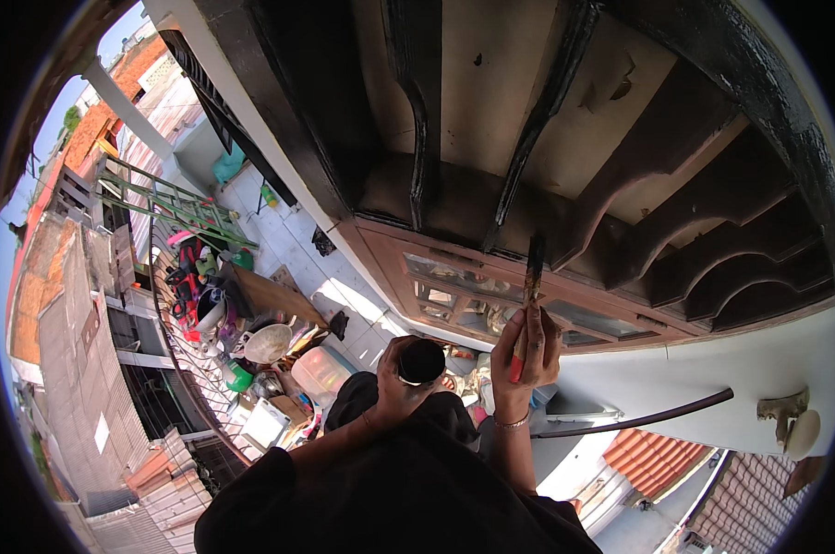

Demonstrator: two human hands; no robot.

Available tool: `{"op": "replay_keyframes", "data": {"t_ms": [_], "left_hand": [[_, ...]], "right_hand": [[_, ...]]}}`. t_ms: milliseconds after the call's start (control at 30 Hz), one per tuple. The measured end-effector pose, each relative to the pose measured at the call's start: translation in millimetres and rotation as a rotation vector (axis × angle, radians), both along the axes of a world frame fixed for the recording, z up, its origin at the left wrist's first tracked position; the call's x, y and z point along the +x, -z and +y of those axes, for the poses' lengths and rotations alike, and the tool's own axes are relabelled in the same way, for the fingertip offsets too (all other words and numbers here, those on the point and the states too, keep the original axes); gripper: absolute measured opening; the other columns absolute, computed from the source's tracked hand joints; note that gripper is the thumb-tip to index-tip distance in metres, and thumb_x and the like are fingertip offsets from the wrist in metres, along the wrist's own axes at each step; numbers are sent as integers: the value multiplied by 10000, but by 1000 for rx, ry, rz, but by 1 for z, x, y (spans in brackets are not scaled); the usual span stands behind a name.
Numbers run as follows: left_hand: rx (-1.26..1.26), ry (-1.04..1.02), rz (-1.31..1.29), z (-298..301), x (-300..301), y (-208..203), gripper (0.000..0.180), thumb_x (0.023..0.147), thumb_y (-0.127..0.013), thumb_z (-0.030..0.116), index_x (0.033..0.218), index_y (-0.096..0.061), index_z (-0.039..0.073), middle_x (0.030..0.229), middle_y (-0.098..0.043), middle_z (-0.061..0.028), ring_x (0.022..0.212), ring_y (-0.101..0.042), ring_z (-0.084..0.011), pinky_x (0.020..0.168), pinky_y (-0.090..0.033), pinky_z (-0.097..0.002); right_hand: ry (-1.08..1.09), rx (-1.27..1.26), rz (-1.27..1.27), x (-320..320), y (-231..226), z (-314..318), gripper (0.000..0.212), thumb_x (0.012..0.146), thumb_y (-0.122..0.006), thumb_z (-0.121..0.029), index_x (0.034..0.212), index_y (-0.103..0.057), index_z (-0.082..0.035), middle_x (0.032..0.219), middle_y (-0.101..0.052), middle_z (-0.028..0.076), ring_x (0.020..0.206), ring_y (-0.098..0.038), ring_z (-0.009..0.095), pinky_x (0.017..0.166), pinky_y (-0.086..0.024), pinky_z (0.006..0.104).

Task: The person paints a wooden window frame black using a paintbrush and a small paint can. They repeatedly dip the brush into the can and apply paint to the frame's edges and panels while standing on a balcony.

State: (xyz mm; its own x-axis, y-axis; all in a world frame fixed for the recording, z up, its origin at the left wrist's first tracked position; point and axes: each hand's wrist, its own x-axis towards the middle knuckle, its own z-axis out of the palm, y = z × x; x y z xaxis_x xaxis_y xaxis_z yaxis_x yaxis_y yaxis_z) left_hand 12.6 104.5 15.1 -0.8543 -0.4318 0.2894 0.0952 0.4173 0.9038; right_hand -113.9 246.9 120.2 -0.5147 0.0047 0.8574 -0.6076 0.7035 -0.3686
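My left hand (395, 395) is closed around a small round container (421, 361) with a black inside, held low in front of my body. Pinched in my right hand (528, 349) is a paintbrush (535, 268) with a reddish handle, its dark bristles pointing up. The brush tip is at the lower edge of the wooden slats, beside the window frame; whether it touches the wood I cannot tell. Some curved slats (543, 102) look glossy black, while others (653, 152) to the right are dull brown. Below them runs a brown window frame (381, 258) with glass panes.
A green ladder (173, 208) leans at the left. Buckets, a clear plastic box (323, 373) and other clutter crowd the tiled floor (293, 242) along a curved railing. A dark pipe (653, 416) juts out at the right, near a wall lamp (802, 434). Tiled roofs lie below.
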Motion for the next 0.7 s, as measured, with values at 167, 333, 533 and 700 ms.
{"op": "replay_keyframes", "data": {"t_ms": [167,333,533,700], "left_hand": [[-15,40,16,6,1,-3,560,743,-915,44,1186,-576,8,1065,-639,-93,958,-659,-176,867,-549,-319],[-18,12,-19,6,5,4,556,752,-909,46,1191,-571,7,1062,-633,-86,955,-651,-166,866,-546,-314],[29,10,-22,9,9,6,533,767,-898,51,1186,-571,6,1066,-623,-75,945,-640,-153,865,-541,-307],[43,-9,-28,10,8,10,537,769,-894,38,1191,-564,6,1066,-625,-70,955,-644,-143,864,-544,-301]], "right_hand": [[-61,79,40,-15,56,-2,462,861,-730,61,1308,-623,11,1083,-684,200,887,-717,332,703,-599,393],[-98,153,35,-7,67,3,484,820,-727,108,1286,-608,47,1064,-656,207,891,-715,344,709,-608,408],[-119,119,-50,7,68,18,418,827,-725,97,1231,-636,35,1021,-679,195,860,-719,334,705,-606,397],[-143,-409,-185,14,43,27,207,951,-713,-29,1124,-663,72,957,-724,198,790,-747,274,687,-627,353]]}}
